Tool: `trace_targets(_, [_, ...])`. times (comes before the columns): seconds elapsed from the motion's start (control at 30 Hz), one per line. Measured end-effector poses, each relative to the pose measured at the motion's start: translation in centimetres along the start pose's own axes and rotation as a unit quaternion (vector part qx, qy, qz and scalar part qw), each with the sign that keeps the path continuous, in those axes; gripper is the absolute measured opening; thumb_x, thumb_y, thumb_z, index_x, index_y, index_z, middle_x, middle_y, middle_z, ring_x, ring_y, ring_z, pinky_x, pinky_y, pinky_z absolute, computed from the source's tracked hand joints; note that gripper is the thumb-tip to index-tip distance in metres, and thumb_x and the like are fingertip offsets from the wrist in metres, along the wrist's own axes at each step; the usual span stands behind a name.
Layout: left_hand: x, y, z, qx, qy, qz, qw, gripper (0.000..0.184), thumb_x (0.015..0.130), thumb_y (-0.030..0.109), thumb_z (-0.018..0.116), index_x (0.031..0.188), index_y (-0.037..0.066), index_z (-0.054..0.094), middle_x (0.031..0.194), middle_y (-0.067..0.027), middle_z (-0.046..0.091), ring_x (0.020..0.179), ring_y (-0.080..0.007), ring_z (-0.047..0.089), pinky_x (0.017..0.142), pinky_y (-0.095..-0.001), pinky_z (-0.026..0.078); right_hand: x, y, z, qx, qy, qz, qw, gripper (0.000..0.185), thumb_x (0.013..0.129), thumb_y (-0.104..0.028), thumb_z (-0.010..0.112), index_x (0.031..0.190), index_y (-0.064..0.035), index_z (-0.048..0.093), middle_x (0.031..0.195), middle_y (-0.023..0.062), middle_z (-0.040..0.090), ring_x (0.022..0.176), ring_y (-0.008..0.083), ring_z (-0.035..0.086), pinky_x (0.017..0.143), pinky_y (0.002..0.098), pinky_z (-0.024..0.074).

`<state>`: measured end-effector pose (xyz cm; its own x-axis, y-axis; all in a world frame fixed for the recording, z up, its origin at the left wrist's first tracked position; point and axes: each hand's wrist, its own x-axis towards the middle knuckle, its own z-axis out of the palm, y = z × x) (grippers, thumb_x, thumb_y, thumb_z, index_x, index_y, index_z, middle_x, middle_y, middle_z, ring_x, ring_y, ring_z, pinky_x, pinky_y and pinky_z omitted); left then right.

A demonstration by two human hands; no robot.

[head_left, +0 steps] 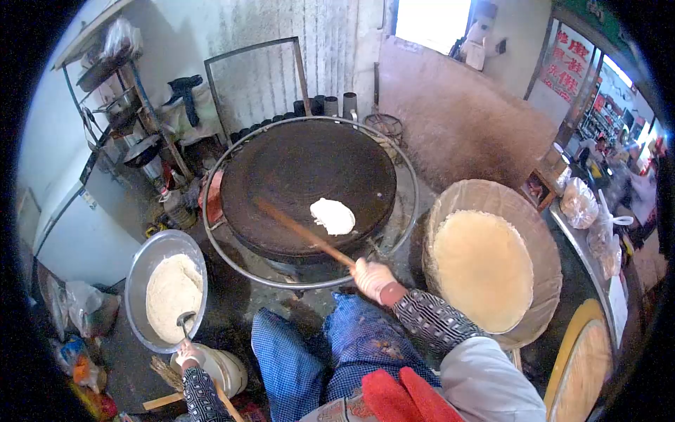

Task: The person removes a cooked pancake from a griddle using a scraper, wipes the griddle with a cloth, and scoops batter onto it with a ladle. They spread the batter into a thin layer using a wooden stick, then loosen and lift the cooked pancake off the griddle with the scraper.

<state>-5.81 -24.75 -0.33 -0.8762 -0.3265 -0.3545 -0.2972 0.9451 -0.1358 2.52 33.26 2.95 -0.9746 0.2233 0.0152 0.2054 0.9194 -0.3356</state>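
Observation:
My right hand [374,278] is wrapped round a long wooden stick [309,238], which reaches out over the round black griddle [302,165]. Beside the stick, a white blob of batter [332,216] lies on the near right part of the griddle. At lower left my left hand [190,354] grips the handle of a ladle [184,318]. Its dark head rests at the near edge of pale batter [172,288] inside a metal basin [133,288]. Both hands appear gloved.
A metal ring [416,190] surrounds the griddle. To my right, a cloth-lined basket [545,281] holds round thin pancakes [481,271]. A white bucket [228,369] stands beside the basin. A round wooden board [583,369] leans at lower right; a shelf rack [144,98] stands at left.

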Motion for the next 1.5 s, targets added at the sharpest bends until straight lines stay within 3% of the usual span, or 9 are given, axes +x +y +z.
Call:
trace_targets(0.07, [-3.3,4.5,-4.5,0.007,0.031,0.064,0.997,0.074,0.086,0.031,0.063,0.147,0.005,0.031,0.153,-0.0143,0.033,0.144,-0.0317,0.023,0.114,-0.0553,0.023,1.4,0.7,-1.9,-0.006,0.028,0.016,0.999,0.031,0.098,-0.03,0.045,0.092,-0.002,0.057,0.071,0.0187,0.066,0.063,0.0336,0.066,0.054,0.0453,0.0527])
trace_targets(0.17, [-2.3,10.9,-2.0,-0.018,0.24,0.302,0.922,0.074,0.08,0.027,0.066,0.143,0.001,0.035,0.144,-0.016,0.042,0.139,-0.0362,0.03,0.113,-0.0556,0.022,0.3,0.0,-2.4,-0.033,0.071,-0.088,0.993,0.035,0.098,-0.03,0.045,0.086,0.0006,0.056,0.066,0.017,0.065,0.062,0.0366,0.066,0.054,0.0443,0.053])
trace_targets(0.3, [-12.4,23.7,-4.5,-0.045,0.177,0.491,0.852,0.071,0.08,0.034,0.066,0.138,0.0,0.043,0.142,-0.0164,0.045,0.14,-0.0359,0.028,0.115,-0.0561,0.014,-0.1,-0.1,-0.8,0.023,0.067,0.034,0.997,0.03,0.095,-0.028,0.048,0.093,0.0004,0.058,0.072,0.0161,0.068,0.066,0.0318,0.067,0.061,0.0451,0.0533])
trace_targets(0.5, [-17.3,33.3,-1.1,-0.036,0.177,0.454,0.873,0.067,0.084,0.037,0.061,0.138,0.0,0.045,0.144,-0.0164,0.045,0.14,-0.0342,0.031,0.115,-0.0586,0.011,-0.3,-0.9,-1.8,0.027,-0.002,0.008,1.0,0.032,0.098,-0.027,0.039,0.099,-0.0005,0.057,0.081,0.0203,0.069,0.074,0.0364,0.068,0.073,0.0488,0.0531])
trace_targets(0.6, [-20.7,34.2,-2.9,-0.043,0.167,0.469,0.866,0.061,0.084,0.033,0.061,0.134,0.0,0.048,0.143,-0.0169,0.046,0.14,-0.0331,0.031,0.115,-0.0577,0.012,-0.2,2.4,-3.1,-0.055,0.103,0.041,0.992,0.027,0.091,-0.02,0.045,0.093,0.0036,0.057,0.067,0.0134,0.067,0.061,0.0291,0.067,0.051,0.0435,0.0528])
trace_targets(0.67, [-20.9,34.4,-2.8,-0.019,0.172,0.468,0.867,0.052,0.088,0.025,0.053,0.132,-0.002,0.05,0.141,-0.0188,0.047,0.14,-0.033,0.032,0.116,-0.057,0.013,0.4,3.5,-1.7,-0.146,0.159,-0.075,0.974,0.026,0.095,-0.026,0.047,0.092,-0.0008,0.056,0.068,0.0148,0.065,0.061,0.0331,0.066,0.053,0.0471,0.0517])
trace_targets(0.7, [-19.8,34.7,-1.4,-0.002,0.192,0.475,0.859,0.048,0.091,0.021,0.048,0.132,-0.003,0.05,0.14,-0.0199,0.047,0.14,-0.0331,0.032,0.116,-0.0568,0.013,1.0,2.8,-1.9,-0.014,0.125,-0.021,0.992,0.025,0.097,-0.024,0.046,0.093,-0.0016,0.055,0.069,0.0161,0.065,0.063,0.0348,0.065,0.057,0.0474,0.0524])
trace_targets(0.83, [-20.6,35.4,-1.3,0.139,0.22,0.433,0.863,0.049,0.096,0.014,0.032,0.141,-0.005,0.041,0.144,-0.0212,0.045,0.139,-0.0352,0.034,0.117,-0.0579,0.01,0.9,4.4,-2.2,-0.134,0.043,-0.008,0.99,0.03,0.097,-0.031,0.046,0.094,-0.0018,0.053,0.069,0.017,0.066,0.07,0.0344,0.069,0.059,0.0467,0.0552])
trace_targets(1.5, [-21.1,34.4,-2.5,0.156,0.213,0.419,0.869,0.049,0.097,0.014,0.034,0.141,-0.005,0.04,0.143,-0.0229,0.044,0.137,-0.0381,0.036,0.116,-0.0588,0.012,2.8,7.8,-3.4,-0.143,0.068,0.077,0.985,0.032,0.099,-0.035,0.044,0.099,-0.006,0.056,0.081,0.0247,0.067,0.079,0.0444,0.065,0.071,0.0542,0.05])
